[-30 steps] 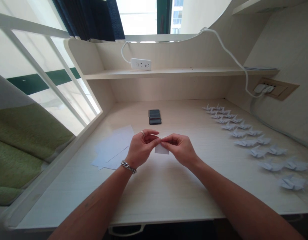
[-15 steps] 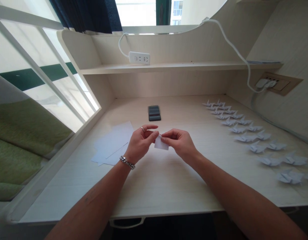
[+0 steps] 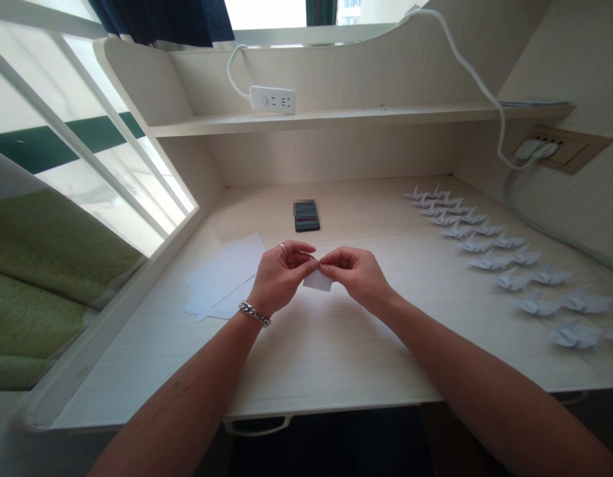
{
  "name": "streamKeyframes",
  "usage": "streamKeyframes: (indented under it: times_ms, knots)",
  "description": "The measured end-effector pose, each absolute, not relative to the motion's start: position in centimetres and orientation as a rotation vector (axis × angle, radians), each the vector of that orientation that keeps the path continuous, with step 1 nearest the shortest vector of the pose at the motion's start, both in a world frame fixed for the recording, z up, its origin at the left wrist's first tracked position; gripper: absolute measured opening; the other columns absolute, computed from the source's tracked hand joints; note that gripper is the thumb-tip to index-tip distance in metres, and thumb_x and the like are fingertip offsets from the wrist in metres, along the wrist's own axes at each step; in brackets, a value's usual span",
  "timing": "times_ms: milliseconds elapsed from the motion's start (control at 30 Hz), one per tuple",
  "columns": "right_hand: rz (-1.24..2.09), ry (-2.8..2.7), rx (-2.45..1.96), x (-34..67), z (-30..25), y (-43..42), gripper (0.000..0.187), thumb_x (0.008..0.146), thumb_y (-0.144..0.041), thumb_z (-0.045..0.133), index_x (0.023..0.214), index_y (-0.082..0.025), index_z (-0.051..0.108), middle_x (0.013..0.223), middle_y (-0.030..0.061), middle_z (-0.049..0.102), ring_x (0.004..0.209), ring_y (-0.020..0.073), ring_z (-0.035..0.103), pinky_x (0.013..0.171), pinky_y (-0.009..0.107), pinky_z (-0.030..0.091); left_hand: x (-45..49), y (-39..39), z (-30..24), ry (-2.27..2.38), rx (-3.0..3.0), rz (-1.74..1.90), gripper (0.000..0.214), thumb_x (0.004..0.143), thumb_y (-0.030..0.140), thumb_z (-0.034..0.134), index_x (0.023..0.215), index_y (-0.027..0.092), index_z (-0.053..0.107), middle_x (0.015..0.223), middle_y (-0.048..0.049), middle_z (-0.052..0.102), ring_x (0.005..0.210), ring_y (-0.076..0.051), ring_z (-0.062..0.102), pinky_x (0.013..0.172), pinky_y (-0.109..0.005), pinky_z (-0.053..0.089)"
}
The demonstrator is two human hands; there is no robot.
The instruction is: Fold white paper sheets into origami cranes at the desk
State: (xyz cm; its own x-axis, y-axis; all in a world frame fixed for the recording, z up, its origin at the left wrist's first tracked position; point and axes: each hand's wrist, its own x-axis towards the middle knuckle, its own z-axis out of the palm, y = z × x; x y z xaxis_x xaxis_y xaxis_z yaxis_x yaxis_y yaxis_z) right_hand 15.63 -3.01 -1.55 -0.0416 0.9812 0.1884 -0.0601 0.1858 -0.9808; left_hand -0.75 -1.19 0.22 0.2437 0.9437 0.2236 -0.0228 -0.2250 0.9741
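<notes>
Above the middle of the desk, a small folded piece of white paper (image 3: 317, 281) hangs between my two hands. My left hand (image 3: 282, 273), with a ring and a chain bracelet, pinches its upper edge between thumb and fingers. From the other side, my right hand (image 3: 354, 270) also pinches that edge, and the fingertips of both hands nearly meet. The part of the paper under my fingers is hidden. Left of my left hand lie loose white paper sheets (image 3: 226, 271), overlapping one another.
Several folded paper cranes (image 3: 490, 261) stand in two rows along the right side of the desk (image 3: 336, 358). A dark phone-like object (image 3: 306, 217), partly blurred, lies beyond my hands. A power strip (image 3: 272, 100) rests on the shelf; a white cable (image 3: 468, 66) runs down to the wall socket (image 3: 567, 149).
The fingertips of my two hands have come closer together on the paper's upper edge, and the paper has turned slightly. The whole view has shifted a little with my head.
</notes>
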Motion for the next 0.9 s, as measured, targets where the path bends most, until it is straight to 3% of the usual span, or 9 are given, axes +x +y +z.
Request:
streamKeyframes:
  times_ms: [500, 900]
  knots:
    - [1.376, -1.047, -0.982, 15.48, -1.4, -2.98, 0.028, 0.052, -0.03, 0.085, 0.072, -0.015, 0.071, 0.067, 0.0026, 0.068, 0.066, 0.0154, 0.061, 0.064, 0.033, 0.052, -0.79, -1.22, 0.33, 0.947, 1.524, 1.173, 0.031, 0.073, 0.028, 0.074, 0.099, 0.013, 0.065, 0.075, -0.0057, 0.073, 0.067, -0.016, 0.067, 0.059, -0.025, 0.051]
    - [1.581, -0.893, -0.928, 15.88, -1.67, -2.8, 0.03, 0.046, -0.023, 0.089, 0.066, -0.016, 0.069, 0.066, 0.0006, 0.066, 0.066, 0.0147, 0.062, 0.07, 0.034, 0.051, -0.59, -1.47, 0.22, 0.952, 1.562, 1.179, 0.024, 0.075, 0.026, 0.072, 0.094, 0.014, 0.065, 0.077, -0.0056, 0.074, 0.07, -0.016, 0.068, 0.062, -0.026, 0.052]
